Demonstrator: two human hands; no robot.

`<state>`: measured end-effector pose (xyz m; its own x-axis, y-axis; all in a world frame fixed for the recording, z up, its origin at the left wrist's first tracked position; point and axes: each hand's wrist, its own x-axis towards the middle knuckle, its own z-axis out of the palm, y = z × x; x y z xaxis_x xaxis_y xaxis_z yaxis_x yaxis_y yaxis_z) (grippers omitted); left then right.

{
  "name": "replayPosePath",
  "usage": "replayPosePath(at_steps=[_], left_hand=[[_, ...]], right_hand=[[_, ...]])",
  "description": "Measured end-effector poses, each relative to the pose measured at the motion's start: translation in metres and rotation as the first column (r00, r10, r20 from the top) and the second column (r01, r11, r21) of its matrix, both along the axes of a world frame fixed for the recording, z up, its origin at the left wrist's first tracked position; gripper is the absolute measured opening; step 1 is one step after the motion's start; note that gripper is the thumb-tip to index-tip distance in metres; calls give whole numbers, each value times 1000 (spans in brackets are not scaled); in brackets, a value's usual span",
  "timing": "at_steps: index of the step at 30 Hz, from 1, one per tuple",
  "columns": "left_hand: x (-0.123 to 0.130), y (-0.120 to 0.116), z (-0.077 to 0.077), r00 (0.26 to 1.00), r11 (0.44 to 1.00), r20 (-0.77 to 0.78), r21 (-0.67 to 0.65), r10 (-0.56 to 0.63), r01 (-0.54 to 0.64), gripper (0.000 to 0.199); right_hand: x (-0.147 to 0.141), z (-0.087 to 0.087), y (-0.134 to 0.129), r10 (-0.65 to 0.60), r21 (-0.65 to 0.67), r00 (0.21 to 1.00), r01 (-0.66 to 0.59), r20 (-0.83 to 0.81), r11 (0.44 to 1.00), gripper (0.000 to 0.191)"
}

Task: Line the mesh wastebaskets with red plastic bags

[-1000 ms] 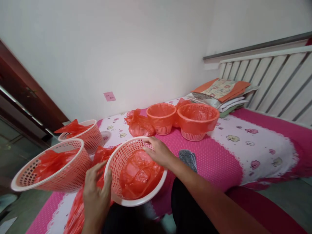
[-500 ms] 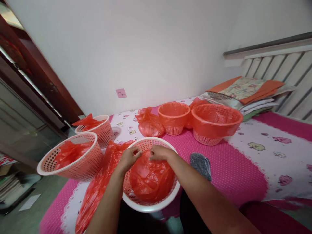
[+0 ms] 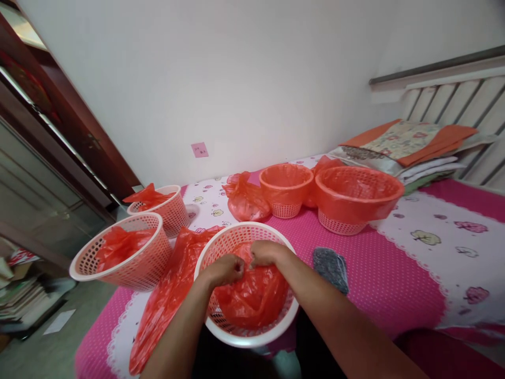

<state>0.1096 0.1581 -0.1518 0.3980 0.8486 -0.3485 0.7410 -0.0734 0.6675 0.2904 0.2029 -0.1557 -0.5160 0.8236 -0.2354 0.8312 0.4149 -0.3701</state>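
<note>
A white-rimmed pink basket (image 3: 246, 340) with holes in its sides stands low in the middle, close to my body. Inside it lies a crumpled red plastic bag (image 3: 256, 300). My left hand (image 3: 230, 269) is closed, its fingers pinched on the bag's upper part. Close beside it, my right hand (image 3: 262, 253) is also closed on the bag. A loose red plastic sheet (image 3: 169, 295) lies along the left side of this basket.
Two pink baskets (image 3: 148, 263) (image 3: 179, 210) holding red bags stand at left. Further back are a tied red bag (image 3: 248, 202) and two bag-lined baskets (image 3: 284, 197) (image 3: 347, 210). A grey cloth (image 3: 330, 268) lies right of my hands. Folded textiles (image 3: 410, 141) are stacked at the back right.
Both hands have moved lower into the basket and come closer together over the red bag. The whole view has shifted slightly, so the surroundings appear further right.
</note>
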Motion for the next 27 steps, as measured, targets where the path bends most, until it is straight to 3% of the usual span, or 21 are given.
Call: replayPosePath(at_steps=[3, 5, 8, 11, 13, 15, 18, 21, 24, 27], left_hand=[[-1, 3, 5, 975, 955, 177, 238, 136, -176, 8], [-3, 7, 9, 917, 855, 313, 374, 248, -359, 11], [-10, 14, 17, 760, 592, 505, 487, 409, -642, 16], [-19, 18, 22, 589, 326, 632, 493, 503, -807, 18], [-25, 20, 23, 502, 204, 681, 472, 534, -858, 18], [-29, 20, 23, 436, 122, 711, 449, 552, -885, 16], [-33, 21, 21, 383, 67, 729, 422, 567, -904, 15], [-33, 22, 21, 379, 72, 723, 417, 578, -906, 15], [-29, 20, 21, 417, 117, 703, 434, 576, -893, 16], [-25, 18, 21, 485, 200, 677, 458, 554, -866, 18]], right_hand=[[4, 4, 3, -55, 101, 983, 74, -174, 992, 10], [7, 6, 6, -92, 167, 949, 147, -301, 975, 13], [10, 9, 10, -102, 193, 873, 218, -477, 957, 26], [12, 10, 10, -29, 98, 704, 140, -709, 985, 41], [13, 8, 10, -3, 10, 601, 18, -799, 1000, 40], [14, 6, 11, -9, -120, 629, -134, -777, 984, 37], [16, 4, 12, 9, -332, 765, -290, -644, 897, 38], [15, 10, 9, 29, -360, 765, -335, -644, 871, 45], [12, 17, 3, 50, -322, 719, -371, -693, 871, 46], [8, 17, 0, 74, -324, 718, -400, -692, 857, 36]])
